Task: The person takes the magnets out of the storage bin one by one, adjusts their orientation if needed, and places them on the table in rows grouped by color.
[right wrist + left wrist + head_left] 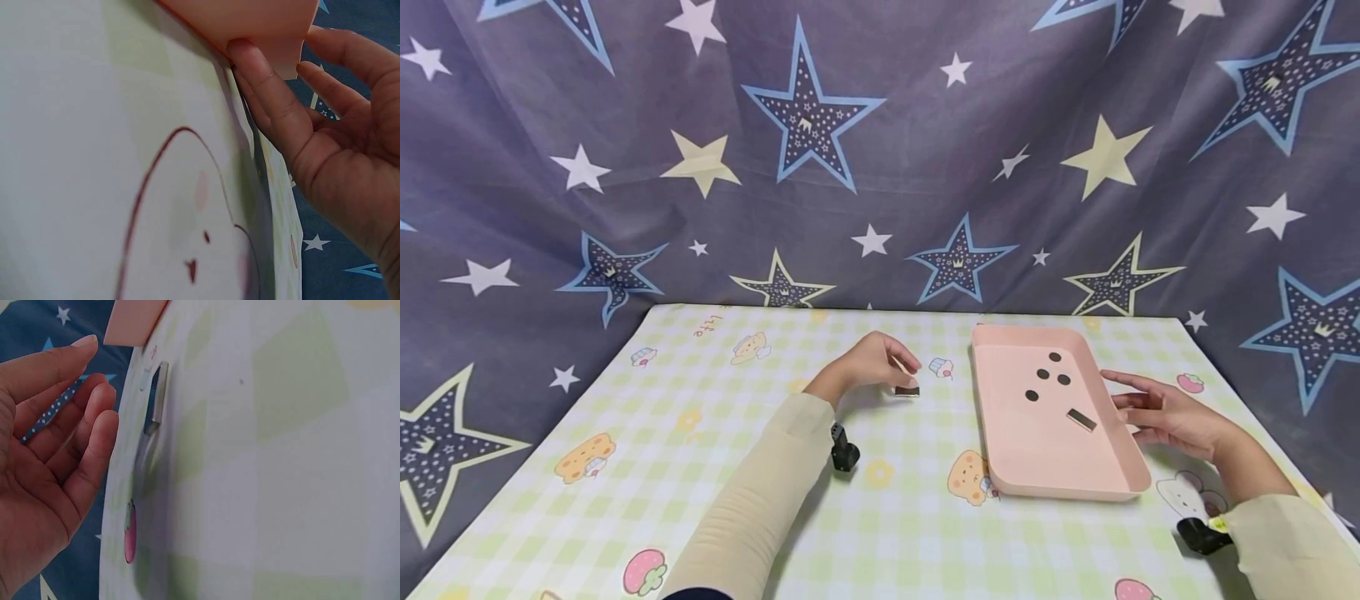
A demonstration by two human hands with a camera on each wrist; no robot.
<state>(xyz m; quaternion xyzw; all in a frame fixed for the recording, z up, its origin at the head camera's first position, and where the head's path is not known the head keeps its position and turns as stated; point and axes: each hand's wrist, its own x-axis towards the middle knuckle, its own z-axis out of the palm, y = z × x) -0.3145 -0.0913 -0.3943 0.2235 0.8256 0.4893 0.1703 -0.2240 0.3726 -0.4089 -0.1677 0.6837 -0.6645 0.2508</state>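
Observation:
A small dark rectangular piece with a pale, shiny edge (907, 392) lies on the checked cloth. My left hand (874, 362) is over it with loosely bent fingers; in the left wrist view the fingertips (103, 397) stand apart from the piece (157, 400) and hold nothing. To the right is a shallow pink tray (1052, 462). Several black discs (1042, 374) and a similar rectangular piece (1082, 419) lie in it. My right hand (1176, 417) rests its extended fingers against the tray's right outer wall, seen close in the right wrist view on the tray side (262, 25).
The table is covered by a green and white checked cloth (895, 533) with cartoon prints. Behind it hangs a dark curtain with stars (865, 208). A small black camera (844, 450) sits at the left wrist, another (1202, 535) at the right.

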